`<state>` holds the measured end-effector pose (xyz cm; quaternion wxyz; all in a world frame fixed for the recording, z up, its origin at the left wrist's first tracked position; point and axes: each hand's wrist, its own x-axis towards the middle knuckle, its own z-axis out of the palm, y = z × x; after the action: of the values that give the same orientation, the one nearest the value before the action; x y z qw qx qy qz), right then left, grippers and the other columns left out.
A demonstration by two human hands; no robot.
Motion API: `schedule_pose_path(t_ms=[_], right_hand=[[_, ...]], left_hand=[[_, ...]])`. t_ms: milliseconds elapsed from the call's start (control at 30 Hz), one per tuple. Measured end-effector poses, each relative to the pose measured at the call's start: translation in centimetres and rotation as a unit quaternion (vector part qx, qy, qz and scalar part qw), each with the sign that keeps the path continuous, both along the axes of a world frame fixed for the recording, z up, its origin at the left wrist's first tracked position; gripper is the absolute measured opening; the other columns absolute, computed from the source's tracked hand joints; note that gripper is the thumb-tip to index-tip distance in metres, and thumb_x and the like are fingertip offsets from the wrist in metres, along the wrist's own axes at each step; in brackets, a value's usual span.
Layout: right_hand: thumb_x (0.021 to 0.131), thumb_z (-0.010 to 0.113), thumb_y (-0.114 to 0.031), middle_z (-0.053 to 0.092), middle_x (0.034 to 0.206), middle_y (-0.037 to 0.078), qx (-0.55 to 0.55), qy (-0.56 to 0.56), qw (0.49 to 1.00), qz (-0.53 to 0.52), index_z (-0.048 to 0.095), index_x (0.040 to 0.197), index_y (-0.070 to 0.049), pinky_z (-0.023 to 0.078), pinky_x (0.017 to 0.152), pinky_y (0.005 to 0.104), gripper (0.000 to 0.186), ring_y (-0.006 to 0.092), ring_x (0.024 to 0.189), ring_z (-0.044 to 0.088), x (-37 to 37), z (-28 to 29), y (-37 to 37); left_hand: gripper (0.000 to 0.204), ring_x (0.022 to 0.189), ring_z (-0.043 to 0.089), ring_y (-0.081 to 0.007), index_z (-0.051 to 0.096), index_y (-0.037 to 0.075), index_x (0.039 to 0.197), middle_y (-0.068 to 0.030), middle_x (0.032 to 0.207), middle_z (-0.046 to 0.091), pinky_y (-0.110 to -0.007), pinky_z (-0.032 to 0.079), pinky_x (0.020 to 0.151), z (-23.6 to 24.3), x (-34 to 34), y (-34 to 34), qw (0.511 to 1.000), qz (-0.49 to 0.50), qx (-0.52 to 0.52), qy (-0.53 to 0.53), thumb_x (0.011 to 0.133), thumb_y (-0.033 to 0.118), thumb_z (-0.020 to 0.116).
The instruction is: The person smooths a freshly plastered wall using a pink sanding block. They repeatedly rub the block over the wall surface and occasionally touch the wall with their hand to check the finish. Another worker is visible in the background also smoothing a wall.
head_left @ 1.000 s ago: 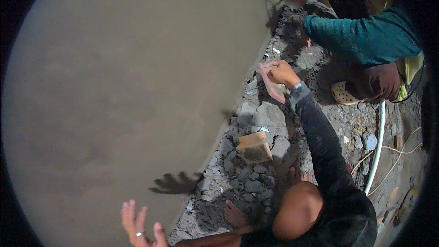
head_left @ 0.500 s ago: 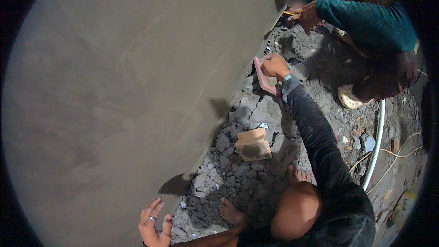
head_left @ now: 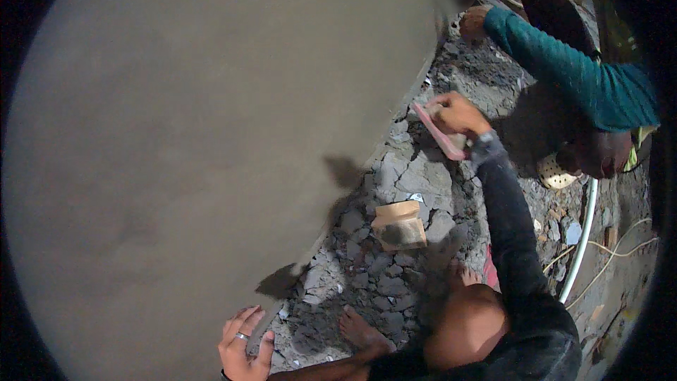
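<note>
My right hand point(head_left: 462, 114) is closed around the handle of a flat pink-faced plastering float point(head_left: 438, 134), held on edge above the rubble beside the foot of a smooth grey plastered wall point(head_left: 211, 134). A narrow gap seems to show between float and wall. At the lower left my left hand point(head_left: 243, 349), with a ring on one finger, has its fingers apart and holds nothing. It is in front of the wall; whether the fingertips touch it I cannot tell. A tan tool with a raised bar point(head_left: 400, 227), smeared grey, lies on the rubble between my hands.
Broken mortar chunks point(head_left: 423, 173) cover the ground along the wall. A co-worker in a teal sleeve point(head_left: 543, 39) crouches at the upper right, one hand point(head_left: 474, 25) low near the wall. A white pipe point(head_left: 582, 240) and a thin pale cable point(head_left: 613, 254) lie at the right.
My right hand has drawn the float to the right, off the wall's base. The co-worker's arm has shifted, and the view has moved slightly. My left hand remains open in about the same place.
</note>
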<state>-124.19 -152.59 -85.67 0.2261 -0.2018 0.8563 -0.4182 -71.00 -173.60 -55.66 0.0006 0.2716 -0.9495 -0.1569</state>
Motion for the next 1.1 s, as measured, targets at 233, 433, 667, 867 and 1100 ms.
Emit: schedule_pose_path(t_ms=[233,433,667,867,1100], right_hand=[[0.095,0.076,-0.009,0.075,0.134,0.006,-0.315,-0.141,0.917,0.198,0.071,0.144,-0.001,0.048,0.114,0.0331,0.050,0.0159,0.124,0.066,7.2,11.8,4.5],[0.094,0.078,-0.020,0.076,0.135,0.014,-0.376,0.029,0.910,0.170,0.073,0.139,0.004,0.048,0.115,0.0377,0.051,0.0228,0.128,0.068,12.1,24.0,2.2],[0.099,0.079,-0.011,0.077,0.122,0.009,-0.560,0.389,0.731,0.006,0.076,0.135,0.002,0.054,0.104,0.0327,0.038,0.0187,0.115,0.070,13.5,43.6,-4.3],[0.093,0.077,-0.017,0.078,0.104,0.017,-0.588,0.524,0.605,-0.119,0.084,0.125,-0.011,0.059,0.090,0.0371,0.034,0.0284,0.095,0.077,10.6,59.2,-11.8],[0.091,0.077,-0.023,0.077,0.101,0.017,-0.558,0.561,0.588,-0.168,0.085,0.123,-0.015,0.061,0.088,0.0418,0.034,0.0335,0.091,0.076,7.2,67.0,-15.6]], left_hand=[[0.044,0.123,0.071,-0.0443,0.076,-0.001,0.131,-0.0253,0.131,0.077,-0.050,0.053,0.110,1.9,1.9,1.4,1.000,0.006,-0.002,0.022,0.092,0.019,0.077],[0.026,0.116,0.073,-0.0472,0.079,0.000,0.116,-0.0240,0.123,0.078,-0.050,0.058,0.102,4.1,2.0,4.6,0.990,-0.023,0.013,0.136,0.095,0.014,0.076],[0.033,0.116,0.073,-0.0407,0.075,0.001,0.134,-0.0191,0.124,0.077,-0.046,0.057,0.104,-2.9,5.0,3.6,0.977,-0.088,0.135,0.141,0.102,0.012,0.074],[0.035,0.117,0.072,-0.0368,0.072,0.002,0.139,-0.0165,0.126,0.076,-0.045,0.057,0.105,-7.3,6.1,2.3,0.759,0.063,0.557,0.330,0.106,0.013,0.072],[0.049,0.141,0.059,-0.0294,0.059,0.008,0.158,-0.0119,0.150,0.066,-0.048,0.049,0.119,-8.1,3.1,-3.5,0.906,-0.058,0.418,-0.016,0.114,0.028,0.063]])
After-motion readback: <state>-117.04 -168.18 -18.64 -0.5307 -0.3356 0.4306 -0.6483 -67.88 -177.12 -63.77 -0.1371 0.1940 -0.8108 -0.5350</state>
